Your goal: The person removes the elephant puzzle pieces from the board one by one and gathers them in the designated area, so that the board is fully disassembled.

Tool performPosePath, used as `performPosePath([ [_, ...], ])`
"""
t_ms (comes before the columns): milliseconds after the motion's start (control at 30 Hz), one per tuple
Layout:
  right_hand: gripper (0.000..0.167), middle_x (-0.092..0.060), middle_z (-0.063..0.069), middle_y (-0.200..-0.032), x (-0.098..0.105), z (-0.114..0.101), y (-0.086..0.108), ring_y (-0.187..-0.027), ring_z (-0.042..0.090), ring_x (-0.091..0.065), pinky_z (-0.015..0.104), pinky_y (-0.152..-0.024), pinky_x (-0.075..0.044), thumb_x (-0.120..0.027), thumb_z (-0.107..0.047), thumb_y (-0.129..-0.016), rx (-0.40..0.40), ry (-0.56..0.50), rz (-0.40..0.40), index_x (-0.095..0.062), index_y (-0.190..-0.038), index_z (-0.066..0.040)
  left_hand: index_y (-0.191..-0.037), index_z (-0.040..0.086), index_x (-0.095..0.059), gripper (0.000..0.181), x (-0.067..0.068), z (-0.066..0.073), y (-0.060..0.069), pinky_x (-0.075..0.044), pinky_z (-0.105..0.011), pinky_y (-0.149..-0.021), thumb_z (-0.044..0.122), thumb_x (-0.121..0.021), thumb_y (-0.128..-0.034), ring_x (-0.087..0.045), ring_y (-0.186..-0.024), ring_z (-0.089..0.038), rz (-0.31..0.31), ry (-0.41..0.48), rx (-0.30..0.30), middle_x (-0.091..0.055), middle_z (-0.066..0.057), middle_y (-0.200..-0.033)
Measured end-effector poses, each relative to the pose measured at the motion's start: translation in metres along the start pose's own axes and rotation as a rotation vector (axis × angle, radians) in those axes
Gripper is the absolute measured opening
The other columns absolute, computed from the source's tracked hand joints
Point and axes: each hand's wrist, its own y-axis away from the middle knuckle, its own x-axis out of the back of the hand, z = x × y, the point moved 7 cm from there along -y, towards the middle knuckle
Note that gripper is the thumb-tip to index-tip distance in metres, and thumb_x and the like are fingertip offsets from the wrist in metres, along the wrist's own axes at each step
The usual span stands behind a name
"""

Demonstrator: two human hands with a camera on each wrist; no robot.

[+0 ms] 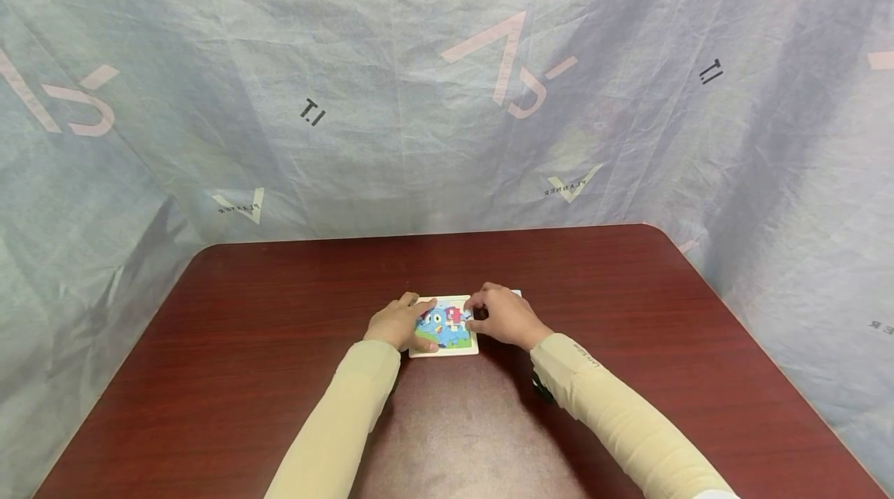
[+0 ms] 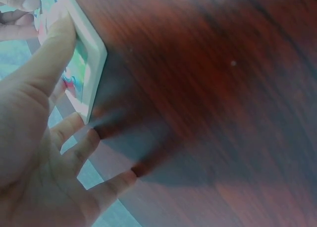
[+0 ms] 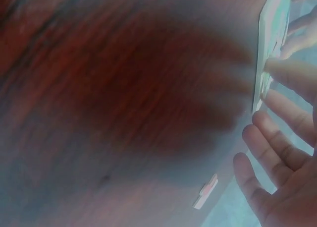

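Observation:
A jigsaw puzzle board (image 1: 443, 353) with a blue cartoon figure and a pale frame lies flat on the table. My left hand (image 1: 395, 324) rests on its left side, thumb and index finger spread over the face. In the left wrist view the other fingers (image 2: 113, 187) are straight and touch the table beside the frame. At the board's right side my right hand (image 1: 508, 317) pinches a small puzzle piece (image 1: 466, 315) between thumb and index finger, at the picture's surface. The remaining fingers (image 3: 267, 147) of that hand are loosely bent.
Beyond my right hand a loose puzzle piece (image 3: 205, 191) lies on the table, mostly hidden by the hand in the head view. The dark red table (image 1: 279, 305) has rounded far corners. Grey printed cloth (image 1: 391, 95) hangs behind it and at both sides.

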Motion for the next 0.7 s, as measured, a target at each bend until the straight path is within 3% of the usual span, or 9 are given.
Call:
performPosePath([
  [700,0.023,-0.063,-0.001,-0.1,0.0011,0.0027,-0.0004,-0.08,0.012,-0.055,0.036,-0.069,-0.05,-0.085,-0.026,-0.085,0.032,-0.028,-0.022,-0.078,-0.106,-0.018,-0.154,0.018,-0.047,0.081,0.0033,0.001,0.0029,-0.048,-0.052,-0.101,0.038,-0.083,-0.0835,-0.047,-0.137,-0.036,0.012,0.012,-0.005,-0.042,-0.014,-0.154],
])
